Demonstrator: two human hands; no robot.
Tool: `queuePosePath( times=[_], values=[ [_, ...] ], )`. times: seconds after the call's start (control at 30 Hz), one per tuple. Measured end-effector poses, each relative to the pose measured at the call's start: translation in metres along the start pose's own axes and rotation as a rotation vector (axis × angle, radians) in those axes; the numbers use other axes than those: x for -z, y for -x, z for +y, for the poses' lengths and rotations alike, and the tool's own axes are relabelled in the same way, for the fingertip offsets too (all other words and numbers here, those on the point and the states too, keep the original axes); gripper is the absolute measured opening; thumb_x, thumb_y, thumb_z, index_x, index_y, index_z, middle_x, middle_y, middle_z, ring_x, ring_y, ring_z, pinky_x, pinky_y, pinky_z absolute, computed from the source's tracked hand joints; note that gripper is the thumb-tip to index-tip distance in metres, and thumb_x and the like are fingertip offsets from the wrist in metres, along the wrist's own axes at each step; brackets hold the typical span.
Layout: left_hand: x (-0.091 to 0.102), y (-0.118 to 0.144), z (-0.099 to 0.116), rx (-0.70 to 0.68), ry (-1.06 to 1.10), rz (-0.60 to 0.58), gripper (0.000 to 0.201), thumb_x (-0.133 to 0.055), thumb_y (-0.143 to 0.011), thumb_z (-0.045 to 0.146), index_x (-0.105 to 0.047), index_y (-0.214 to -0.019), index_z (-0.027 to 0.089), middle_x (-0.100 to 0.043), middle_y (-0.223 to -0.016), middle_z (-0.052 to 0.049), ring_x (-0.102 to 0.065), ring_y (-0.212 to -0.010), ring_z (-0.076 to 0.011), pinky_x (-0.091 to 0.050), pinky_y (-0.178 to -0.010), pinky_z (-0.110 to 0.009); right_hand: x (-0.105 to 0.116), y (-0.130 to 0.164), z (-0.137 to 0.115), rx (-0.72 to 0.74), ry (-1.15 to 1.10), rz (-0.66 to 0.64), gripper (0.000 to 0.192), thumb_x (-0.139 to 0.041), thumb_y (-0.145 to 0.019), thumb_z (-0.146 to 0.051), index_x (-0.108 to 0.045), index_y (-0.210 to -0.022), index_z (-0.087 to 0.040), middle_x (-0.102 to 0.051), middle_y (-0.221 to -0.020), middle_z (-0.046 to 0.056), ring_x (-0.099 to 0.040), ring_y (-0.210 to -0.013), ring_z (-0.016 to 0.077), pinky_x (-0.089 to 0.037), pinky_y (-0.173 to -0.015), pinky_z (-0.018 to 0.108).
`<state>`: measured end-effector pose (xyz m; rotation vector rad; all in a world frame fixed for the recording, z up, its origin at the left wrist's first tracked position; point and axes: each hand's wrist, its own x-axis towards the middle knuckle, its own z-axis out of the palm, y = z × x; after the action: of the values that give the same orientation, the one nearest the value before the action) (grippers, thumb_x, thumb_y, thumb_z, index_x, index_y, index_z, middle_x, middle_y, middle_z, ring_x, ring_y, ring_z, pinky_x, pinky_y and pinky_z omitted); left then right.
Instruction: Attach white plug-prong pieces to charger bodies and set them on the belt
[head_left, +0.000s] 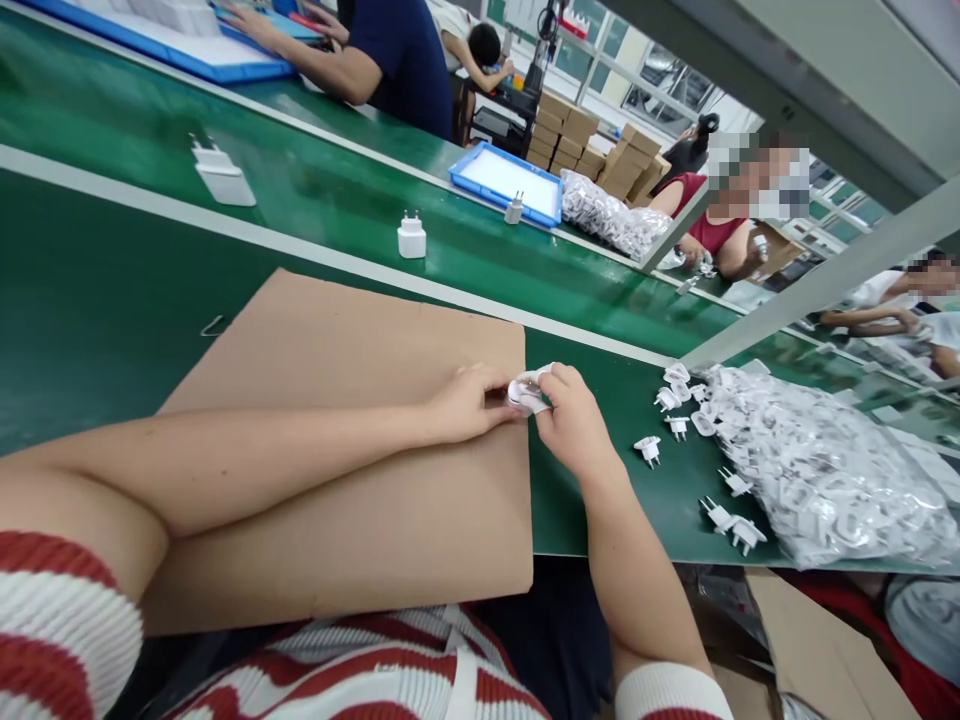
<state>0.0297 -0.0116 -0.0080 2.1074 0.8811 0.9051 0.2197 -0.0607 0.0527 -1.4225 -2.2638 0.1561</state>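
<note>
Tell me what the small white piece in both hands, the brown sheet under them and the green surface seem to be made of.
White plug part, pinched between left hand and right hand: looks like moulded plastic, smooth and slightly glossy. Brown sheet: probably cardboard or fibreboard, matte, flat, clean-cut edges. Green surface: likely a rubber or PVC mat, with a soft sheen from reflected light.
</note>
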Motion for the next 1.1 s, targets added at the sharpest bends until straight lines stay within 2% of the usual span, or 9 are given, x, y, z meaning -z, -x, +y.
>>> queuePosePath(
  times=[0.2,0.37,0.4,0.47,0.57,0.67,0.87,1.0,1.1],
  values=[
    [0.014,-0.011,-0.012,-0.117,0.007,-0.174,0.028,-0.068,-0.092,0.044,-0.076,-0.113,0.026,-0.075,-0.105,-0.006,-0.064,-0.105,-0.0276,-0.048,-0.101,-0.042,0.000,0.001,0.012,-0.243,-0.427,0.080,0.016,-0.058,-0.092,-0.027,-0.067,-0.104,-0.023,-0.068,-0.106,0.007,-0.065,-0.093,0.0214,-0.055,-0.079,0.034],
    [0.012,-0.006,-0.012,-0.032,0.019,-0.048,0.087,-0.087,-0.070,0.051,-0.056,-0.147,0.023,-0.053,-0.147,-0.014,-0.052,-0.134,-0.0349,-0.047,-0.112,-0.047,0.002,0.002,0.013,-0.475,-0.703,-0.064,0.024,-0.069,-0.081,-0.035,-0.067,-0.101,-0.022,-0.069,-0.088,0.003,-0.064,-0.069,0.0168,-0.051,-0.061,0.029],
    [0.010,-0.004,-0.010,-0.011,0.030,-0.042,0.093,-0.090,-0.065,0.055,-0.057,-0.145,0.024,-0.054,-0.145,-0.014,-0.054,-0.130,-0.0347,-0.050,-0.108,-0.047,0.002,0.002,0.013,-0.485,-0.750,-0.090,0.025,-0.070,-0.079,-0.035,-0.067,-0.099,-0.021,-0.069,-0.086,0.003,-0.064,-0.068,0.0164,-0.051,-0.061,0.029],
    [0.005,-0.003,-0.006,0.028,0.055,-0.040,0.080,-0.090,-0.066,0.058,-0.065,-0.133,0.024,-0.061,-0.129,-0.012,-0.062,-0.115,-0.0312,-0.056,-0.098,-0.044,0.003,0.001,0.012,-0.485,-0.793,-0.100,0.026,-0.072,-0.078,-0.035,-0.068,-0.099,-0.021,-0.069,-0.086,0.003,-0.064,-0.068,0.0163,-0.052,-0.061,0.029],
    [0.002,-0.004,-0.004,0.032,0.152,-0.101,0.047,-0.078,-0.082,0.052,-0.071,-0.118,0.022,-0.068,-0.108,-0.008,-0.067,-0.099,-0.0258,-0.057,-0.088,-0.039,0.003,0.001,0.013,-0.436,-0.719,0.045,0.025,-0.070,-0.081,-0.036,-0.070,-0.102,-0.021,-0.072,-0.091,0.005,-0.066,-0.074,0.0182,-0.053,-0.065,0.031],
    [0.004,-0.006,-0.006,0.026,0.260,-0.113,0.052,-0.079,-0.080,0.047,-0.070,-0.125,0.022,-0.072,-0.110,-0.007,-0.068,-0.098,-0.0243,-0.056,-0.089,-0.036,0.004,0.001,0.013,-0.303,-0.547,0.165,0.019,-0.067,-0.087,-0.033,-0.073,-0.101,-0.023,-0.072,-0.099,0.006,-0.068,-0.088,0.0208,-0.056,-0.078,0.034],
    [0.006,-0.007,-0.005,0.104,0.229,-0.014,0.034,-0.083,-0.075,0.049,-0.074,-0.091,0.020,-0.069,-0.087,-0.002,-0.064,-0.078,-0.0200,-0.052,-0.073,-0.033,-0.001,0.002,0.004,-0.048,-0.249,0.102,0.025,-0.055,-0.091,-0.018,-0.072,-0.108,-0.023,-0.065,-0.103,0.008,-0.064,-0.095,0.0232,-0.055,-0.086,0.037],
    [0.006,-0.007,-0.002,0.086,0.235,-0.001,0.033,-0.081,-0.076,0.049,-0.071,-0.085,0.019,-0.067,-0.081,-0.003,-0.062,-0.075,-0.0205,-0.050,-0.069,-0.033,-0.006,-0.002,0.000,0.044,0.011,0.036,0.031,-0.052,-0.084,-0.010,-0.068,-0.108,-0.020,-0.061,-0.101,0.011,-0.057,-0.095,0.0265,-0.051,-0.082,0.038],
    [0.007,-0.007,-0.001,0.080,0.238,-0.003,0.033,-0.079,-0.077,0.051,-0.070,-0.082,0.019,-0.067,-0.079,-0.003,-0.062,-0.074,-0.0203,-0.050,-0.068,-0.033,-0.009,-0.004,0.000,0.066,0.059,0.010,0.030,-0.050,-0.084,-0.008,-0.067,-0.105,-0.021,-0.060,-0.101,0.011,-0.054,-0.094,0.0267,-0.049,-0.081,0.038]
  ],
)
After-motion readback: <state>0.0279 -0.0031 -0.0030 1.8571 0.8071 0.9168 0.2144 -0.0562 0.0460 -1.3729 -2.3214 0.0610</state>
